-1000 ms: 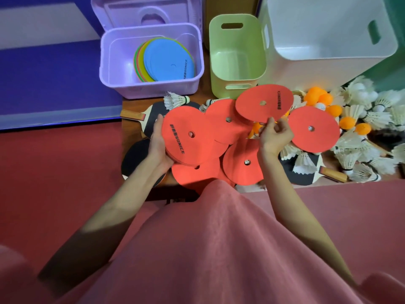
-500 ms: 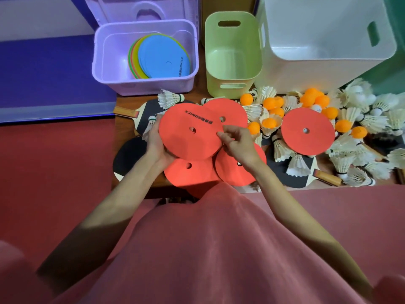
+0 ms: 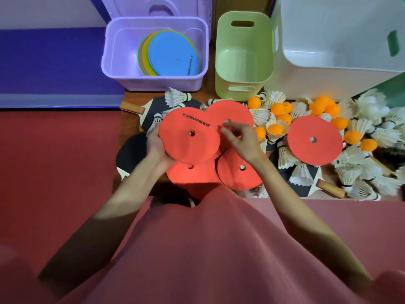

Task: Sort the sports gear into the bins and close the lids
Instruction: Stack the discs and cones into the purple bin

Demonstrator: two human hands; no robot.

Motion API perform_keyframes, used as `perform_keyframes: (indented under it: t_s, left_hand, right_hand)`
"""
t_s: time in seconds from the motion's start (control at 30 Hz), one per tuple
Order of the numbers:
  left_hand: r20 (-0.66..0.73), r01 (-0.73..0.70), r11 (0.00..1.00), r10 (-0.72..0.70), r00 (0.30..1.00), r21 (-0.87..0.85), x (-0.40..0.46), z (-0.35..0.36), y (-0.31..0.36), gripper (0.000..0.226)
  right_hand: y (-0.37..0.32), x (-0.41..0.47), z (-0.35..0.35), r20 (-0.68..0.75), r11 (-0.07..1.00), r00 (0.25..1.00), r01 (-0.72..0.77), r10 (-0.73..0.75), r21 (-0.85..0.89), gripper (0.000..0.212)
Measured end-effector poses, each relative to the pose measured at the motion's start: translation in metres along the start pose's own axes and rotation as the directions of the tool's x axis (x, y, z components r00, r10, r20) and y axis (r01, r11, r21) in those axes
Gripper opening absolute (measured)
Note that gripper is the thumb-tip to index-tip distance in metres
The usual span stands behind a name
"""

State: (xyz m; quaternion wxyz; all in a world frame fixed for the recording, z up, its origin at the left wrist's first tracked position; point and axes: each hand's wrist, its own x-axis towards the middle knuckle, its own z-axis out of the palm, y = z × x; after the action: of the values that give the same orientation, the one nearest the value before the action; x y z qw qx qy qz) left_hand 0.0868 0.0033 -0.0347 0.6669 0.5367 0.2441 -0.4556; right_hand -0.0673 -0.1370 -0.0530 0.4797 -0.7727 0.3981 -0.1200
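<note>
My left hand (image 3: pixel 156 148) grips a stack of red flat discs (image 3: pixel 188 137) by its left edge, held over the table. My right hand (image 3: pixel 238 137) hovers over the stack's right edge, its fingertips at another red disc (image 3: pixel 232 113) lying behind. More red discs lie below (image 3: pixel 238 174) and one lies apart to the right (image 3: pixel 314 140). The purple bin (image 3: pixel 114 51) holds blue, yellow and green discs (image 3: pixel 173 53), and its lid (image 3: pixel 157 7) stands open behind. The green bin (image 3: pixel 243 88) and the white bin (image 3: pixel 306 80) hold nothing I can see.
Orange balls (image 3: pixel 282 108) and white shuttlecocks (image 3: pixel 361 132) crowd the table's right half. Black table tennis bats lie at the left (image 3: pixel 129 150) and under the shuttlecocks at the right (image 3: pixel 306 187). Red floor mat lies left of the table, blue mat beyond it.
My right hand carried a red disc from the right and laid it on the stack in my left hand. It now moves over the disc behind. The view shifted slightly.
</note>
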Motion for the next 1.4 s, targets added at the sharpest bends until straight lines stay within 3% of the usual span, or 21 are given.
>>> perform_keyframes:
  t_s: [0.07, 0.13, 0.23, 0.4, 0.47, 0.53, 0.67, 0.73, 0.83, 0.9, 0.97, 1.07, 1.13, 1.27, 1.4]
  left_hand:
    - [0.004, -0.010, 1.000, 0.010, 1.000, -0.006, 0.000, 0.003, 0.002, 0.049]
    - [0.012, -0.015, 1.000, 0.015, 1.000, -0.013, 0.002, 0.003, 0.004, 0.050]
    - [0.027, -0.004, 1.000, 0.004, 1.000, -0.001, 0.000, 0.005, 0.009, 0.051]
    - [0.040, -0.009, 1.000, 0.008, 0.999, 0.027, -0.001, 0.002, 0.023, 0.051]
    - [0.052, -0.011, 0.999, 0.009, 0.999, 0.038, 0.003, -0.001, 0.031, 0.051]
    - [0.062, -0.028, 0.998, 0.024, 0.998, 0.053, 0.007, -0.005, 0.038, 0.052]
    - [0.112, -0.041, 0.996, 0.032, 0.993, 0.073, 0.013, -0.010, 0.050, 0.059]
    - [0.136, -0.047, 0.997, 0.039, 0.990, 0.054, 0.017, -0.013, 0.056, 0.061]
    - [0.140, -0.066, 0.998, 0.063, 0.988, 0.019, 0.020, -0.016, 0.064, 0.059]
    - [0.153, -0.075, 0.997, 0.077, 0.985, -0.015, 0.021, -0.016, 0.068, 0.058]
    - [0.180, -0.076, 0.996, 0.083, 0.980, -0.044, 0.022, -0.014, 0.069, 0.058]
    - [0.213, -0.090, 0.995, 0.099, 0.972, -0.050, 0.027, -0.013, 0.072, 0.053]
    - [0.251, -0.100, 0.995, 0.104, 0.962, -0.028, 0.029, -0.015, 0.073, 0.053]
    - [0.239, -0.072, 0.997, 0.074, 0.968, -0.018, 0.034, -0.019, 0.079, 0.056]
    - [0.222, -0.066, 0.997, 0.072, 0.972, -0.037, 0.043, -0.021, 0.092, 0.052]
  right_hand:
    - [0.009, 0.012, -0.005, -0.160, 0.976, 0.986, -0.076, 0.043, -0.203, 0.034]
    - [0.013, 0.022, -0.010, -0.254, 0.878, 0.950, -0.272, 0.181, -0.393, 0.045]
    - [0.014, 0.034, -0.009, -0.237, 0.737, 0.932, -0.362, 0.275, -0.571, 0.053]
    - [0.000, 0.040, -0.004, -0.285, 0.709, 0.894, -0.448, 0.346, -0.544, 0.061]
    - [-0.007, 0.037, -0.005, -0.343, 0.707, 0.888, -0.454, 0.307, -0.542, 0.049]
    - [-0.010, 0.037, -0.007, -0.334, 0.771, 0.911, -0.390, 0.242, -0.503, 0.032]
    - [-0.022, 0.022, -0.017, -0.326, 0.945, 0.945, -0.104, -0.003, -0.310, 0.019]
    - [-0.031, 0.015, -0.018, -0.440, 0.970, 0.892, -0.003, -0.108, -0.244, 0.017]
    - [-0.043, 0.019, -0.016, -0.572, 0.992, 0.812, 0.114, -0.120, -0.047, 0.012]
    - [-0.052, 0.026, -0.008, -0.521, 0.976, 0.853, 0.141, -0.033, 0.168, 0.007]
    - [-0.063, 0.032, 0.006, -0.385, 0.916, 0.919, 0.082, 0.082, 0.392, 0.018]
    - [-0.075, 0.037, 0.039, -0.184, 0.861, 0.972, -0.030, 0.143, 0.508, 0.021]
    - [-0.076, 0.041, 0.059, -0.110, 0.893, 0.987, -0.056, 0.116, 0.447, 0.017]
    - [-0.075, 0.052, 0.079, -0.118, 0.988, 0.993, 0.023, -0.004, 0.152, 0.006]
    - [-0.072, 0.060, 0.085, -0.090, 0.986, 0.987, 0.127, -0.136, -0.107, 0.017]
